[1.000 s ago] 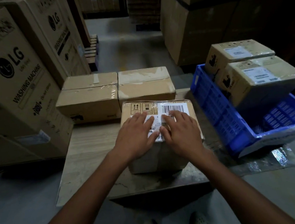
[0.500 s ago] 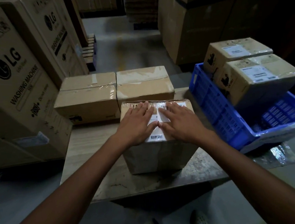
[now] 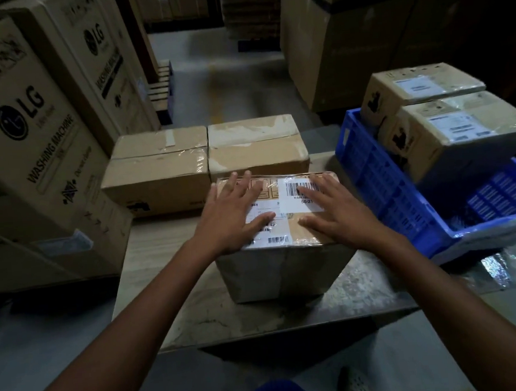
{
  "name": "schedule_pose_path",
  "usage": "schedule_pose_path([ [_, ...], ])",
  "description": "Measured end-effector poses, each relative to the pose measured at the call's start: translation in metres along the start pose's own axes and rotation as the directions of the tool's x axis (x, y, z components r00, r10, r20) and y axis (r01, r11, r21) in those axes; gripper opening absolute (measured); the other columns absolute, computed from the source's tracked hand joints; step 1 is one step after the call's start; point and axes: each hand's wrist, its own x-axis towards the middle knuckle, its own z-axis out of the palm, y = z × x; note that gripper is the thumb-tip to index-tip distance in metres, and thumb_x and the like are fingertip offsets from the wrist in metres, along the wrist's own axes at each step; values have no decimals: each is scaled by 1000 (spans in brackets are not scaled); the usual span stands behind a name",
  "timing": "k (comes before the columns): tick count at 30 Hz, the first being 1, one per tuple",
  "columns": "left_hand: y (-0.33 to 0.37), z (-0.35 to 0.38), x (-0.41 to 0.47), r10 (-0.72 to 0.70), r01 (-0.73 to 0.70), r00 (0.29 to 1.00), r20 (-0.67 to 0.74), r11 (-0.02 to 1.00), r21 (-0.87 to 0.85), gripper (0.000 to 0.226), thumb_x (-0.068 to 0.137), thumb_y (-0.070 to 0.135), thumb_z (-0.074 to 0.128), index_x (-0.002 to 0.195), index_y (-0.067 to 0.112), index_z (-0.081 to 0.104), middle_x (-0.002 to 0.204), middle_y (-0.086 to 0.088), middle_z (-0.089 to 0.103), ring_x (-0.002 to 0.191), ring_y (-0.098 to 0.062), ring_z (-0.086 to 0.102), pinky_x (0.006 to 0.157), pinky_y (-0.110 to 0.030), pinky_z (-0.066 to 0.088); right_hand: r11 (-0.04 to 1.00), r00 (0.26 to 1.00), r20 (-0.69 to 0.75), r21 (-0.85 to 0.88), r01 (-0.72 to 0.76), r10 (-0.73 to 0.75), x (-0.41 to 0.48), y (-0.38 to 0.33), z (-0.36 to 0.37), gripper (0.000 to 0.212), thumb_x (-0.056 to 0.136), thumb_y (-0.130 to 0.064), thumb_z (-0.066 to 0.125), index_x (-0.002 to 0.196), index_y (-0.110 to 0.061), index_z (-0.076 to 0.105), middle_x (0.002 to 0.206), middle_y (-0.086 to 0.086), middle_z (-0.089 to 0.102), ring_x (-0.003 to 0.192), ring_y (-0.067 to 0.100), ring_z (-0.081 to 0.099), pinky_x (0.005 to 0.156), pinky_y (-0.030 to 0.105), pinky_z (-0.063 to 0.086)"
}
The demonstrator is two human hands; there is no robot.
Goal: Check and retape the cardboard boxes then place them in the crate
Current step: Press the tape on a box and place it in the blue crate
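Note:
A taped cardboard box (image 3: pixel 283 264) with white barcode labels on top stands on the low table (image 3: pixel 172 294) in front of me. My left hand (image 3: pixel 232 216) lies flat on the left half of its top, fingers spread and straight. On the right half my right hand (image 3: pixel 339 210) presses flat in the same way. Two more cardboard boxes (image 3: pixel 156 169) (image 3: pixel 256 146) sit side by side behind it. To the right, the blue plastic crate (image 3: pixel 383 191) holds two labelled boxes (image 3: pixel 459 136) (image 3: pixel 418 87).
Tall LG washing machine cartons (image 3: pixel 27 145) stand close on the left. Large cartons (image 3: pixel 346 43) rise at the back right, with an open floor aisle (image 3: pixel 220 84) between. Clear plastic wrap (image 3: pixel 500 269) lies under the crate's near end. My shoe (image 3: pixel 356 383) shows below the table edge.
My two hands, which lay close together at the middle of the box top, have slid apart toward its left and right sides. The box has not moved.

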Motion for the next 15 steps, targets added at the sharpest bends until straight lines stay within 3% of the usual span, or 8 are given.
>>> schedule_pose_path([
  [2,-1,6,-3,-115,101,989,-94,984,-145,78,96,69,34,159,35,4,168,4,-10,154,-18,-10,122,-52,3,998,994,-104,66,-15,22,-2,0,8,77,93,-60,56,157,-40,20,169,-6,-3,155,15,-7,123,49,7],
  [4,-4,12,-6,-282,232,953,-111,915,-331,78,96,63,42,159,37,4,168,5,-8,154,-22,-4,121,-52,11,951,968,-187,288,-108,167,-5,1,14,79,93,-49,63,159,-36,21,169,-4,5,154,18,8,121,48,16],
  [5,-5,13,-7,-363,299,929,-70,848,-437,79,96,61,47,159,38,5,168,4,-3,154,-24,3,120,-53,16,853,947,-168,497,-159,274,-8,2,15,75,95,-41,64,158,-33,23,167,0,17,150,20,25,117,49,29],
  [7,-10,13,-8,-468,355,882,55,582,-731,79,91,58,60,156,40,18,163,-3,29,146,-25,33,115,-55,33,422,917,-1,888,-183,399,-14,4,20,54,100,-31,59,151,-25,40,150,8,51,123,21,62,95,44,55],
  [8,-11,14,-9,-484,326,869,104,402,-856,74,90,52,66,152,36,29,150,-3,49,136,-24,49,108,-52,44,219,914,94,956,-193,394,-17,6,24,40,102,-29,55,141,-21,51,138,12,62,111,23,69,88,43,58],
  [9,-11,13,-9,-484,302,864,139,277,-912,67,91,42,69,148,32,36,136,0,60,124,-22,59,99,-46,52,117,910,147,971,-206,387,-20,8,26,31,102,-29,53,131,-17,59,129,14,68,106,26,71,90,45,57],
  [12,-9,10,-9,-457,272,876,152,209,-939,59,95,26,67,147,28,39,126,1,65,111,-17,65,82,-33,56,81,909,172,973,-218,380,-21,10,29,29,101,-29,55,125,-14,63,119,14,73,108,32,70,99,50,53],
  [15,-5,7,-10,-450,248,880,154,158,-956,64,96,27,65,152,28,33,137,-5,60,110,-15,65,77,-30,55,106,919,170,970,-220,357,-20,7,19,31,100,-26,57,129,-14,61,111,8,76,96,23,74,80,36,59],
])
